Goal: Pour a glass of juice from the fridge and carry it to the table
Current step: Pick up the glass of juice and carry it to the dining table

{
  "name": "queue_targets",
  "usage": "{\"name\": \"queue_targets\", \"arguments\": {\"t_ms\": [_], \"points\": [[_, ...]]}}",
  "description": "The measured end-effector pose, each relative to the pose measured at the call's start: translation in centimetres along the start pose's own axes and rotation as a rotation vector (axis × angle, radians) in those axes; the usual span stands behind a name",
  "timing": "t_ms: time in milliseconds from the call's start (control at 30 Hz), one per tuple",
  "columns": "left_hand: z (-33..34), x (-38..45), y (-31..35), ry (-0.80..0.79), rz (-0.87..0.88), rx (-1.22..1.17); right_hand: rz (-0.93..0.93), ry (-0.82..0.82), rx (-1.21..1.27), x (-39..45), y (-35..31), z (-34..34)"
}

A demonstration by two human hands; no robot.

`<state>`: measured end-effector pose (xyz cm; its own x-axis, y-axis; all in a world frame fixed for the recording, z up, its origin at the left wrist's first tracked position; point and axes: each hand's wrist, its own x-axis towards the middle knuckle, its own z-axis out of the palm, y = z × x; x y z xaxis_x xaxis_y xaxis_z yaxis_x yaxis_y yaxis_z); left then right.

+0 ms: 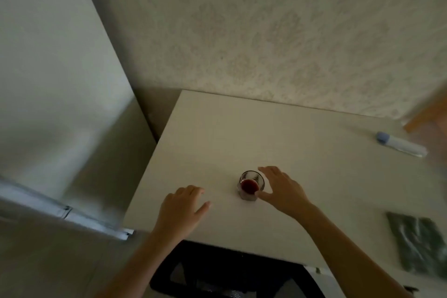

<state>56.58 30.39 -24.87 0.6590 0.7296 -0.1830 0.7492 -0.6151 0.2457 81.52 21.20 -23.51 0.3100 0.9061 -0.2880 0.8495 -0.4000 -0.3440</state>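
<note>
Right hand: the right hand [281, 191] is hovering just right of the glass [250, 185], fingers spread and curved round its right side. The forefinger is arching over the far rim and the thumb is lying by the near base. Whether skin is touching the glass cannot be told; the hand is not closing on it.

Left hand: the left hand [182, 208] is sitting palm down to the left of the glass, well apart from it, fingers loosely spread, holding nothing. It is appearing to rest on the table top.

Glass: standing upright on the table [217, 133], on the near half of the top, between the two hands and closer to the right one. Short clear tumbler.

Juice: dark red juice [249, 186] is filling only the lower part of the glass.

Tube: a white tube with a pale blue cap [400, 144] is lying on its side far right of the glass, towards the wall; blurred.

Green packet: a flat dark green packet [416, 244] is lying right of the glass, near the table's front edge; blurred.

Chair: a black seat [217, 271] is showing under the table's near edge, below the glass.

Wall: patterned wallpaper [266, 31] is running behind the table, beyond the glass.
</note>
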Motion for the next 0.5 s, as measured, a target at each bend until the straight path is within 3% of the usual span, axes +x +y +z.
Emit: {"name": "queue_targets", "arguments": {"t_ms": [367,500], "points": [[3.7,-0.3,0.8,-0.029,-0.177,-0.058,-0.139,-0.189,-0.122,6.1,1.2,5.4],[3.6,-0.2,0.2,0.005,-0.207,-0.044,-0.132,-0.162,-0.156,6.8,1.0,6.1]]}}
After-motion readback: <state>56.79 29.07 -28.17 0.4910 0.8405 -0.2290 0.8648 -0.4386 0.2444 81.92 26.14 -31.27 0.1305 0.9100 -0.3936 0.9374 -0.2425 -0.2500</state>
